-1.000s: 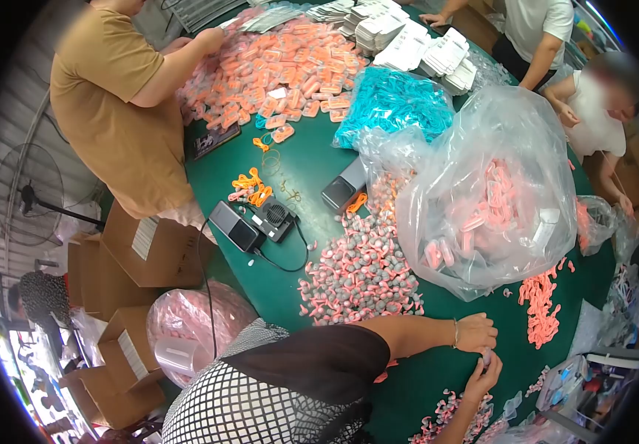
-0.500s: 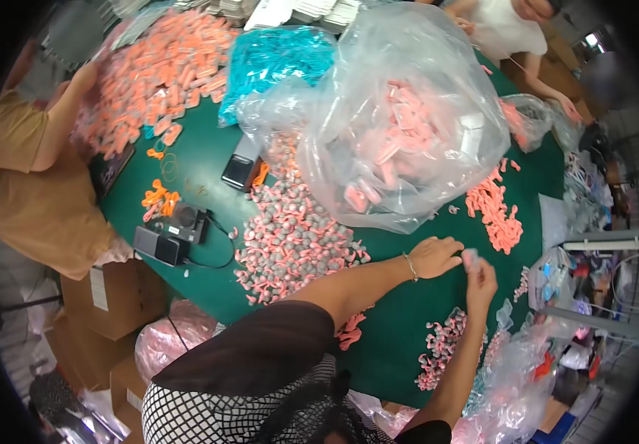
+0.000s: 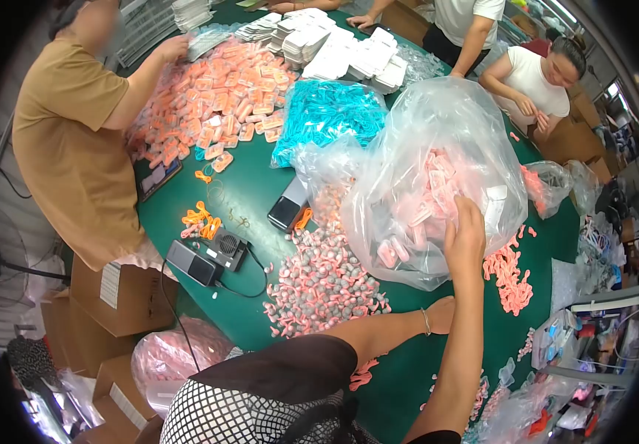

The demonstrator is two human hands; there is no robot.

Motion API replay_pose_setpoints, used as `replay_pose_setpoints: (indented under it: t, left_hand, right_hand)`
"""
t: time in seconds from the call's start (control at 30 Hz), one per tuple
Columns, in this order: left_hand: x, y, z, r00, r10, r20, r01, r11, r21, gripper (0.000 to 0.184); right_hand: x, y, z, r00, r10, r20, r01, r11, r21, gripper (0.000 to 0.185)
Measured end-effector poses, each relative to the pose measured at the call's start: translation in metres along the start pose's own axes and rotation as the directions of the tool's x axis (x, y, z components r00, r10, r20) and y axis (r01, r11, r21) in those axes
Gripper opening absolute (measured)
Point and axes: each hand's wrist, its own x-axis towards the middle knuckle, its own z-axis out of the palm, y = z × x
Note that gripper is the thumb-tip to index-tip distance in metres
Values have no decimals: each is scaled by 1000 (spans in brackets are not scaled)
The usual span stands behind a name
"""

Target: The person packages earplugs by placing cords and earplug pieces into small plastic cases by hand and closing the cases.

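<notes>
Green table [image 3: 234, 314], cartons [image 3: 130, 300] beside; right hand [image 3: 467, 233] at bag [image 3: 456, 111], left hand [image 3: 442, 314] near; grips unclear.

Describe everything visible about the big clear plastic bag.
The big clear bag looks like thin, wrinkled, glossy film. It sits bulging on the green table, partly filled with pink cases and a white piece. The right hand is at its near side; whether the fingertips are inside is unclear.
</notes>
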Motion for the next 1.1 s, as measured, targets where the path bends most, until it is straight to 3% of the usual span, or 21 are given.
replay_pose_setpoints:
  t: [0.03,0.1,0.17,0.2,0.23,0.3,0.33,0.37,0.4,0.5,0.57,0.63,0.67,0.73,0.77,0.83,0.87,1.0,1.07,1.1]
  left_hand:
    - [4,7,-9,1000,0,3,0,1000,-5,26]
    - [17,25,-45,950,-158,268,175,983,-44,30]
    - [37,42,-84,860,-228,457,430,805,-408,33]
    - [7,13,-31,954,-206,217,296,754,-587,34]
    - [11,13,-24,966,-163,-199,58,893,-446,33]
    - [23,22,-46,938,-288,191,319,935,-156,32]
    - [40,32,-54,899,-280,336,288,957,29,18]
    - [31,20,-39,934,-126,334,75,984,161,11]
    - [24,11,-33,950,13,313,-52,992,117,9]
    - [20,16,-31,955,-10,298,4,1000,21,7]
    - [19,17,-32,935,-101,340,79,994,79,6]
    - [19,20,-34,926,-107,362,82,993,83,7]
    - [20,21,-34,925,-111,362,82,992,96,8]
    - [21,21,-34,924,-119,362,83,990,112,8]
    - [21,20,-34,926,-113,359,81,991,104,9]
    - [21,19,-33,928,-112,355,81,992,101,9]
    - [21,20,-32,936,-96,339,70,994,89,9]
    - [21,20,-35,923,-114,369,82,991,103,11]
    - [22,20,-35,921,-120,370,85,990,108,11]
    - [22,20,-35,919,-117,375,81,991,108,11]
  right_hand:
    - [-5,-1,-5,1000,5,1,-5,1000,-3,32]
    - [-24,-1,-17,996,-86,16,84,993,87,28]
    - [-48,-3,-32,996,-74,-49,79,991,104,25]
    - [-62,-3,-43,988,-86,-129,102,987,121,23]
    - [-80,1,-46,976,-4,-218,34,990,133,20]
    - [-121,24,-62,957,176,-229,-143,978,154,17]
    - [-142,34,-75,939,272,-210,-252,960,119,18]
    - [-169,52,-79,906,351,-236,-339,936,91,18]
    - [-194,67,-88,881,410,-236,-414,909,35,16]
    - [-264,110,-113,813,506,-290,-567,801,-193,13]
    - [-305,144,-137,746,623,-237,-664,661,-350,17]
    - [-324,164,-165,605,766,-217,-718,407,-564,40]
    - [-330,173,-174,601,769,-218,-722,405,-562,40]
    - [-338,188,-186,474,846,-243,-654,154,-741,66]
    - [-339,194,-190,474,847,-240,-655,158,-739,66]
    - [-338,205,-197,236,965,-114,-594,51,-803,81]
    - [-338,210,-200,145,988,-49,-644,57,-763,81]
    - [-331,205,-190,188,981,41,-657,157,-738,78]
    - [-325,189,-176,368,926,83,-694,333,-639,72]
    - [-325,187,-166,373,923,96,-691,345,-635,72]
